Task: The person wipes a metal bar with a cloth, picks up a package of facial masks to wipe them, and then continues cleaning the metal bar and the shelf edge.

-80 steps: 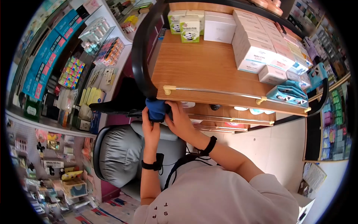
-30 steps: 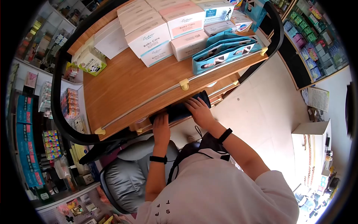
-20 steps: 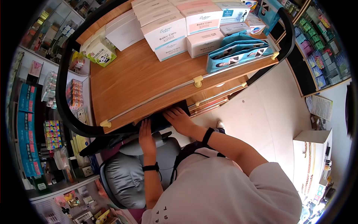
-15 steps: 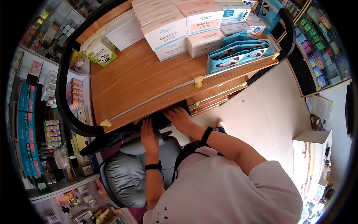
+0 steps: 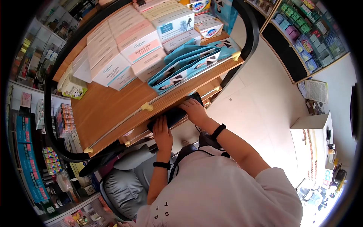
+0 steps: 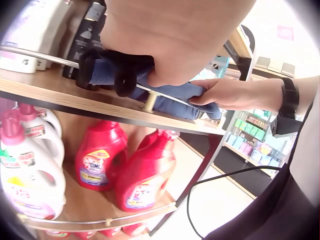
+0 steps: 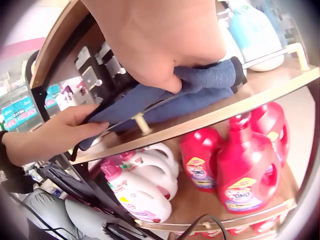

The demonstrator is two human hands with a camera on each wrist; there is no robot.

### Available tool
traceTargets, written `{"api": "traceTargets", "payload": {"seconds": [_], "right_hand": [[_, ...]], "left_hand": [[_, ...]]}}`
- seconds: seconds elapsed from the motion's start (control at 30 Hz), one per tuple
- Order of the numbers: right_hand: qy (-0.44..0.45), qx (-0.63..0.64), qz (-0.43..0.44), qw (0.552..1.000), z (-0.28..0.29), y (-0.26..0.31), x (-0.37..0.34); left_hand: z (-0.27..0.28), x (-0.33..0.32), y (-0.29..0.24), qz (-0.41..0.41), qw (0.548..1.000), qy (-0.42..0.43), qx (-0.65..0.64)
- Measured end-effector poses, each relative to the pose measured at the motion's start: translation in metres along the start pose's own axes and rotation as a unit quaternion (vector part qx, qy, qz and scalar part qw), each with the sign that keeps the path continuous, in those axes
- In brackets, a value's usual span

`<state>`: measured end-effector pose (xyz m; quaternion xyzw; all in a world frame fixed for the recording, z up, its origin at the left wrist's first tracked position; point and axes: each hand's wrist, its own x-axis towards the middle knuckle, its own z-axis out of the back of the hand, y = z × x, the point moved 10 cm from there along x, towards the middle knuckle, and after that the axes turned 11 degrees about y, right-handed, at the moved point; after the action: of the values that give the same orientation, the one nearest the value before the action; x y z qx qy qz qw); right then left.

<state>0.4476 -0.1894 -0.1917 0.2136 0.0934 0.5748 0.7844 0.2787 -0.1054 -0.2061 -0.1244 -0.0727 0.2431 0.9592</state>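
A dark blue cloth (image 7: 132, 102) with black edges lies stretched along the metal rail (image 6: 162, 93) of the shelf under the cart's top, partly folded over that rail. My left hand (image 5: 162, 137) grips its left end, thumb curled against it, palm facing down. Farther right, my right hand (image 5: 194, 112) grips the cloth, its thumb on the near side as the right wrist view shows. In the head view the cloth shows only as a dark strip between the hands, partly hidden under the top board (image 5: 113, 115).
Red detergent bottles (image 7: 245, 175) and white pink-capped bottles (image 7: 140, 197) stand one shelf lower. Bottles also stand behind the cloth. White cartons (image 5: 109, 72) and blue packets (image 5: 181, 75) crowd the cart top. A grey chair (image 5: 124, 185) stands at the left.
Both hands have shifted right along the shelf with the cloth since half a second ago. Earlier, the cloth was bunched between them at the cart's left end. The head view has turned right.
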Motion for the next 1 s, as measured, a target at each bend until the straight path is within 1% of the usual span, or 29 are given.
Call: {"api": "traceTargets", "payload": {"seconds": [0.07, 0.17, 0.23, 0.27, 0.33, 0.43, 0.47, 0.53, 0.57, 0.63, 0.67, 0.73, 0.77, 0.9, 0.97, 1.0], "right_hand": [[-0.014, 0.010, -0.012, 1.000, 0.019, -0.025, -0.012], [-0.036, -0.011, -0.013, 0.999, 0.036, -0.059, -0.025], [-0.058, -0.009, -0.049, 0.997, 0.048, -0.090, -0.031], [-0.056, -0.008, -0.048, 0.997, 0.050, -0.100, -0.033], [-0.059, -0.043, -0.046, 0.996, 0.056, -0.113, -0.037], [-0.070, -0.057, -0.043, 0.995, 0.063, -0.122, -0.038], [-0.066, -0.056, -0.036, 0.996, 0.063, -0.122, -0.036], [-0.028, -0.064, -0.042, 0.997, 0.058, -0.119, -0.029], [-0.026, -0.061, -0.032, 0.997, 0.059, -0.115, -0.026], [0.060, -0.051, -0.021, 0.997, 0.047, -0.105, -0.018], [0.060, -0.048, -0.013, 0.997, 0.039, -0.102, -0.014], [0.011, -0.048, 0.065, 0.997, 0.028, -0.079, -0.008], [0.001, -0.029, 0.083, 0.996, 0.024, -0.070, -0.009], [0.011, -0.039, 0.108, 0.993, 0.015, -0.058, -0.001], [0.056, 0.007, 0.085, 0.995, 0.016, -0.073, 0.001], [0.060, 0.005, 0.089, 0.994, 0.023, -0.077, -0.001]], "left_hand": [[-0.008, 0.018, -0.026, -0.009, 1.000, 0.007, -0.002], [-0.018, 0.045, -0.061, -0.023, 1.000, 0.005, 0.006], [-0.030, 0.063, -0.087, -0.062, 0.998, 0.024, -0.002], [-0.036, 0.071, -0.097, -0.060, 0.998, 0.025, -0.002], [-0.046, 0.084, -0.117, -0.065, 0.998, 0.014, -0.006], [-0.053, 0.095, -0.133, -0.056, 0.998, -0.008, -0.021], [-0.053, 0.095, -0.134, -0.048, 0.999, -0.010, -0.021], [-0.053, 0.095, -0.130, -0.028, 0.999, 0.015, -0.012], [-0.048, 0.093, -0.124, -0.019, 1.000, 0.013, -0.008], [-0.051, 0.085, -0.095, 0.048, 0.997, 0.062, 0.000], [-0.046, 0.079, -0.084, 0.054, 0.997, 0.059, 0.004], [-0.030, 0.066, -0.067, 0.061, 0.997, 0.011, 0.045], [-0.025, 0.060, -0.061, 0.062, 0.997, -0.002, 0.049], [-0.015, 0.051, -0.057, 0.081, 0.994, -0.030, 0.073], [-0.017, 0.056, -0.063, 0.068, 0.994, -0.055, 0.069], [-0.020, 0.060, -0.064, 0.073, 0.993, -0.057, 0.067]]}}
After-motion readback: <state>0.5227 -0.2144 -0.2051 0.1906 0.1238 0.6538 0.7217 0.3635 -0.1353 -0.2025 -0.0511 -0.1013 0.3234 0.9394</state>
